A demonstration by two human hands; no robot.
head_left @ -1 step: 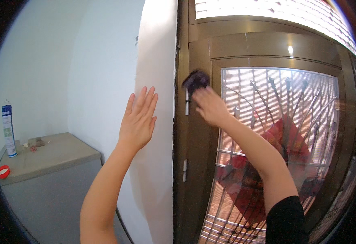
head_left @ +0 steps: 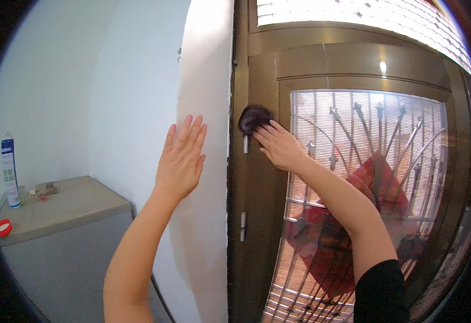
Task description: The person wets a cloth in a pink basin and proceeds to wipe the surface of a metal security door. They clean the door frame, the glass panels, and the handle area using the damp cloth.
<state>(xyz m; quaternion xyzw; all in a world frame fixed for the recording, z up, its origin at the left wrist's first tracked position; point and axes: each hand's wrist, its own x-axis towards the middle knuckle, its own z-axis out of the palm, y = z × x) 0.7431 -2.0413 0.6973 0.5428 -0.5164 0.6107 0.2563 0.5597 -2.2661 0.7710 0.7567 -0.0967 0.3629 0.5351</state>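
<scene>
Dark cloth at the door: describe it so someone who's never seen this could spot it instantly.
Find the bronze metal door with the frosted, barred glass panel. On its left frame strip, above a small silver hinge, the right hand presses a dark cloth. It is the only dark, fuzzy wad there; the left hand lies flat on the white wall.

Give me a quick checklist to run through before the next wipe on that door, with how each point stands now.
1. Dark cloth under right hand: ok, fingers press it to the brown door frame.
2. Left hand braced flat on white wall: ok.
3. Upper hinge free of fingers: ok.
4. Frame clean: cannot tell.
5. Spray can upright on grey cabinet: ok.
</scene>
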